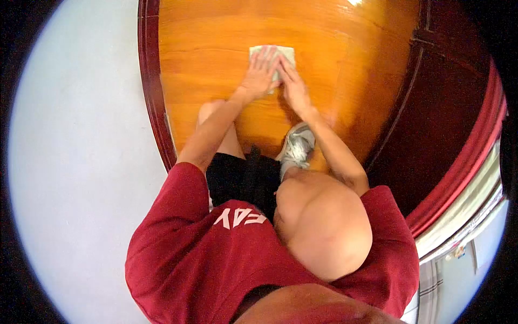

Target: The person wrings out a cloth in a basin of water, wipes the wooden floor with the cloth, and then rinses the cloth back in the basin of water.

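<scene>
A pale, whitish-green cloth (287,52) lies on the glossy orange wooden floor (205,48) in front of me. On top of its left part my left hand (261,73) rests flat, with the fingers stretched forward and somewhat apart. My right hand (291,81) reaches in from the other side, its extended fingers lying on the cloth's right part, close beside the left hand. Both hands are slightly blurred. Part of the cloth is hidden under them.
My grey shoe (300,143) stands on the floor behind the right hand, below my raised bare knee (329,232). A dark red baseboard (151,70) edges the white wall (81,135) at left. Dark wooden furniture (426,124) with red fabric (458,189) borders the right.
</scene>
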`<state>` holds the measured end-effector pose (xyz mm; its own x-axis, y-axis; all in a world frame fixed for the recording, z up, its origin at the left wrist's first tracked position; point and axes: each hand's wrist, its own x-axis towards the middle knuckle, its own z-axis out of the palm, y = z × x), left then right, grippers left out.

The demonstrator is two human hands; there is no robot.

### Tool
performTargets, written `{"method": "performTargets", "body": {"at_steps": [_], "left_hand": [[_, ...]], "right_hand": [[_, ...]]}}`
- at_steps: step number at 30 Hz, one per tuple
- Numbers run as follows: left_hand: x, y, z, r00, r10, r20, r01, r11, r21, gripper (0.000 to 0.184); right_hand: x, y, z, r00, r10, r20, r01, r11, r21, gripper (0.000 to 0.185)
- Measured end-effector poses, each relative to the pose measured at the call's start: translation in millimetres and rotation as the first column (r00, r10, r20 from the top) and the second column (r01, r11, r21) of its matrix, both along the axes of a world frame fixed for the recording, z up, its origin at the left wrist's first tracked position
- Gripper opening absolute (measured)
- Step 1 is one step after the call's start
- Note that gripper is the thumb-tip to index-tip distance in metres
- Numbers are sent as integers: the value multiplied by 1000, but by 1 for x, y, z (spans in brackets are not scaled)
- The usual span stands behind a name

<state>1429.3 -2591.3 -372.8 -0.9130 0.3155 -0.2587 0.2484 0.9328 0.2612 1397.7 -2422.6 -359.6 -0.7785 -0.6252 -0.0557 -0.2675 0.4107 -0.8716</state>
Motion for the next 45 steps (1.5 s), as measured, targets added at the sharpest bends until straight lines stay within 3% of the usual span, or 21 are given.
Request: {"method": "performTargets", "body": {"at_steps": [1, 4, 6, 7, 9, 10, 11, 13, 15, 17, 18, 20, 21, 23, 27, 29, 33, 38, 43, 45], "left_hand": [[-5, 7, 7, 999, -46, 5, 46, 997, -59, 81], [-2, 56, 35, 994, -64, 94, 63, 998, 17, 75], [12, 65, 42, 991, -93, 92, 87, 994, 72, 75], [18, 73, 40, 989, -123, 88, 112, 986, 122, 76], [13, 43, 38, 979, -195, 61, 188, 976, 110, 82], [2, 22, 43, 959, -275, 71, 268, 958, 101, 83], [-9, 12, 45, 934, -349, 80, 343, 936, 84, 85], [-17, -46, 53, 927, -375, 23, 365, 912, 188, 78], [-10, -102, 58, 937, -341, -81, 350, 921, 170, 84], [20, -138, 73, 960, -256, 110, 267, 959, -95, 85], [42, -145, 73, 961, -249, 119, 261, 960, -99, 85], [86, -149, 67, 1000, -16, -13, 15, 997, -76, 84], [94, -139, 68, 1000, -11, -11, 10, 997, -76, 84], [99, -124, 62, 997, 75, -26, -78, 987, -137, 84], [90, -148, 71, 999, -6, -44, 4, 999, -54, 81], [61, -145, 82, 996, -73, 48, 76, 995, -66, 81], [-17, -102, 71, 990, -116, 79, 117, 993, -4, 76], [-109, -7, 30, 988, -142, -64, 149, 981, 121, 75], [-144, 32, 20, 979, -136, -150, 161, 972, 172, 74], [-145, 33, 29, 985, -114, -129, 130, 983, 126, 72]], "right_hand": [[-4, 8, 14, 1000, -18, -3, 18, 1000, -2, 70], [10, 60, 40, 998, -45, 44, 41, 996, 78, 67], [25, 81, 39, 952, -64, 298, 42, 996, 80, 51], [26, 88, 35, 955, -57, 291, 36, 996, 78, 51], [32, 80, 46, 988, 105, 110, -126, 971, 204, 52], [29, 62, 52, 937, 1, 349, -63, 984, 164, 52], [27, 57, 50, 935, 18, 353, -76, 986, 149, 52], [29, 13, 52, 955, 290, -70, -263, 929, 262, 47], [32, -40, 47, 941, 307, -141, -271, 936, 225, 43], [32, -86, 45, 893, 403, -201, -357, 905, 230, 41], [32, -96, 41, 892, 408, -197, -365, 904, 221, 41], [30, -107, 41, 701, 649, -296, -587, 761, 277, 40], [32, -101, 42, 699, 652, -294, -591, 758, 275, 40], [31, -90, 38, 816, 566, -119, -563, 824, 62, 39], [41, -102, 54, 867, 487, -107, -482, 874, 69, 40], [30, -98, 64, 933, 355, 64, -356, 934, 15, 37], [-13, -55, 52, 960, 266, -83, -251, 956, 150, 39], [-75, 17, 20, 980, -78, -184, 100, 989, 113, 31], [-99, 31, 25, 939, -232, -254, 277, 948, 156, 24], [-99, 29, 29, 937, -249, -244, 289, 946, 143, 33]]}}
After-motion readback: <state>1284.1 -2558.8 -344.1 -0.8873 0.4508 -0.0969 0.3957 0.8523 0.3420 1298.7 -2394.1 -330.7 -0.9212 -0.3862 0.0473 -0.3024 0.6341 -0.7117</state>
